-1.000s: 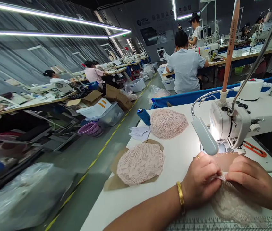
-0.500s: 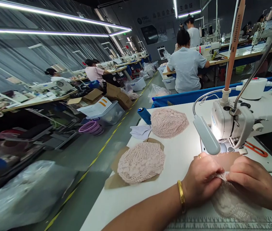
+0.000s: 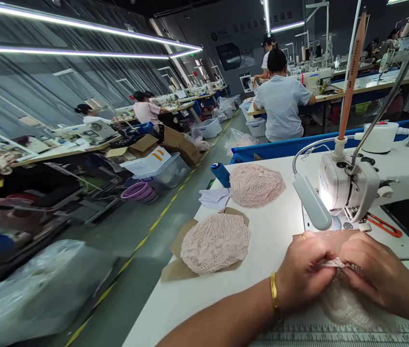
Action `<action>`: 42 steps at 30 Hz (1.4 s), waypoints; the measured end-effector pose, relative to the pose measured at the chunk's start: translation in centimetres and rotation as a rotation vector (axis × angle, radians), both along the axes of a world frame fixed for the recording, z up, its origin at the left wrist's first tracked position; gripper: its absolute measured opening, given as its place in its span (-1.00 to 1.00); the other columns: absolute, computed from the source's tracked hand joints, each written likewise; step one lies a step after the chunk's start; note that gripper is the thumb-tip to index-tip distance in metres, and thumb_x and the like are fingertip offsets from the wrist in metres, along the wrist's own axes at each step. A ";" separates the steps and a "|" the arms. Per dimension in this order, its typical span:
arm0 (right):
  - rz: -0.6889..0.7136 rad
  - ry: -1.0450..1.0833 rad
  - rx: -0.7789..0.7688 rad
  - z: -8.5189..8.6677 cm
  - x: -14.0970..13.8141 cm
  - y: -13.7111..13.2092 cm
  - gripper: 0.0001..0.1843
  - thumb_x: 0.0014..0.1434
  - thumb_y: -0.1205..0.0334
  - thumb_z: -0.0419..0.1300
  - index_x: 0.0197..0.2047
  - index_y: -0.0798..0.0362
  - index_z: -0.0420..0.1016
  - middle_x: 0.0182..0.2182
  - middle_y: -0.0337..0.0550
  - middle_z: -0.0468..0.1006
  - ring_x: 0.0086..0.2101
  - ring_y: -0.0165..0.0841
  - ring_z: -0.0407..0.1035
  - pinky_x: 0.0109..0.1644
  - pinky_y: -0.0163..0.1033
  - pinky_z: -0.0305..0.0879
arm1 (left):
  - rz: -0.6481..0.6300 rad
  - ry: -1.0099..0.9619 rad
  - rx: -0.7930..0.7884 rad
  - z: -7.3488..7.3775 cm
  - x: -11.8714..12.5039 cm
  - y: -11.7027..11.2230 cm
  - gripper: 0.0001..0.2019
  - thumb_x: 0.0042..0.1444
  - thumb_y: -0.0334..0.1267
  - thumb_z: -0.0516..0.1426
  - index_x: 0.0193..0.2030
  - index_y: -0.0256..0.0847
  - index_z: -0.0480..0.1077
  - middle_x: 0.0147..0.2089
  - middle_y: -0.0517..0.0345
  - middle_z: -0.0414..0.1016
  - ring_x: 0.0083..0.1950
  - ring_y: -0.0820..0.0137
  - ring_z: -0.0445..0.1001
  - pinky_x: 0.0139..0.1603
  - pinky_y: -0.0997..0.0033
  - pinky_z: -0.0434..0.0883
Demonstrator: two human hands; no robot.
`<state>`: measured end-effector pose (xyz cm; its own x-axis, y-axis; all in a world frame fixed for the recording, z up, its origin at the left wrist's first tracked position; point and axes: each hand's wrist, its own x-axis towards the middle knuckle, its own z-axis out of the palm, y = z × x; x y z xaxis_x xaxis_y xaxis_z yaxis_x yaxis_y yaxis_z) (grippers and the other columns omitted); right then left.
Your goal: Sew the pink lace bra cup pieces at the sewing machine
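Note:
Both hands pinch one pale pink piece of lace [image 3: 345,301] in front of the sewing machine [image 3: 338,178]. My left hand [image 3: 307,267] grips its upper edge with thumb and curled fingers. Close beside it, my right hand [image 3: 374,267] is closed on the same edge, and the lace hangs down below the two. Part of the lace is hidden by the fingers. A brown sheet [image 3: 325,236] lies behind the hands, near the needle area. To the left, one lace stack [image 3: 215,243] rests on brown card, and another lace stack [image 3: 257,185] lies farther back.
A blue thread cone [image 3: 220,174] and white paper pieces [image 3: 214,197] sit by the table's left edge. Orange snips [image 3: 385,225] lie right of the needle. A ruler strip [image 3: 298,336] runs along the front. A grey lamp [image 3: 312,202] overhangs the table. Co-workers sit beyond.
My right hand's fingers have curled and shifted slightly along the lace edge, and the lace hangs a little differently. Both hands still hold it. The view has shifted slightly.

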<state>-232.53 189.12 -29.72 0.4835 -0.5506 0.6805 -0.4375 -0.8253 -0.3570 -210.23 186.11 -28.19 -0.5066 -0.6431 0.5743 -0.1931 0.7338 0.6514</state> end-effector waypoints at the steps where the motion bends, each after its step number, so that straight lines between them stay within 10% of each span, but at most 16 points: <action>1: -0.005 0.005 0.002 0.1 0.0 0.1 -0.83 0.46 0.40 0.12 0.07 0.05 0.42 -0.21 -0.13 0.54 -0.17 -0.24 0.37 -0.01 -0.06 0.41 | 0.004 -0.001 -0.010 0.0 0.0 0.0 -0.93 0.16 -0.40 0.18 -0.25 -0.14 0.44 -0.32 0.17 0.64 -0.29 0.35 0.54 -0.14 0.32 0.43; 12: -0.032 0.023 -0.077 0.8 -0.1 0.1 -0.84 0.44 0.44 0.13 0.01 0.03 0.43 -0.22 -0.12 0.58 -0.21 -0.23 0.40 -0.02 -0.09 0.40 | 0.005 -0.019 0.052 0.5 -0.1 0.4 -0.93 0.15 -0.40 0.18 -0.26 -0.16 0.46 -0.31 0.15 0.65 -0.27 0.34 0.53 -0.10 0.29 0.41; 20: -0.013 -0.053 0.333 3.9 0.2 3.6 -0.82 0.51 0.28 0.06 -0.15 -0.11 0.43 -0.43 -0.26 0.48 -0.50 -0.34 0.37 -0.46 -0.25 0.34 | -0.238 -0.069 0.896 5.3 0.5 2.4 -0.68 0.19 0.01 0.33 -0.33 -0.20 0.46 -0.41 0.23 0.41 -0.39 0.46 0.32 -0.37 0.46 0.29; 24: -0.218 0.098 0.410 2.0 1.0 -0.5 -0.65 0.55 0.20 0.00 -0.34 -0.05 0.32 -0.43 -0.24 0.47 -0.42 -0.30 0.39 -0.37 -0.21 0.35 | 0.060 -0.321 0.403 2.0 -0.4 -0.6 -0.58 0.16 -0.18 0.32 -0.57 -0.18 0.21 -0.45 0.25 0.25 -0.31 0.37 0.29 -0.26 0.36 0.29; 28: -0.325 0.176 0.332 -1.0 1.1 -3.8 -0.67 0.52 0.16 0.01 -0.31 -0.04 0.39 -0.37 -0.15 0.50 -0.33 -0.20 0.44 -0.27 -0.14 0.40 | 0.259 -0.462 0.069 -0.1 -0.9 -2.1 -0.78 0.11 -0.20 0.39 -0.27 -0.17 0.44 -0.16 0.08 0.49 -0.13 0.19 0.41 -0.09 0.19 0.38; 32: -0.364 0.216 0.278 -1.9 0.8 -4.0 -0.73 0.52 0.20 0.01 -0.22 -0.04 0.45 -0.34 -0.11 0.53 -0.28 -0.16 0.49 -0.27 -0.15 0.41 | 0.207 -0.493 -0.205 -0.3 -0.6 -1.7 -0.88 0.26 -0.26 0.30 -0.24 -0.20 0.45 -0.08 0.01 0.57 -0.03 0.12 0.47 0.02 0.06 0.35; 42: -0.262 0.268 0.148 -1.1 -0.3 -2.0 -0.72 0.53 0.33 -0.01 0.11 -0.03 0.49 -0.14 -0.06 0.55 -0.28 -0.25 0.50 -0.26 -0.18 0.42 | 0.140 -0.489 -0.237 -0.8 -0.2 -1.5 -0.86 0.41 -0.25 0.18 -0.15 -0.18 0.57 -0.13 0.08 0.64 -0.12 0.21 0.50 0.02 0.03 0.28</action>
<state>-232.85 187.09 -30.77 0.4630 -0.7615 0.4535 -0.7202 -0.6215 -0.3083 -210.43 184.58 -28.98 -0.6691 -0.6051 0.4314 -0.5373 0.7949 0.2817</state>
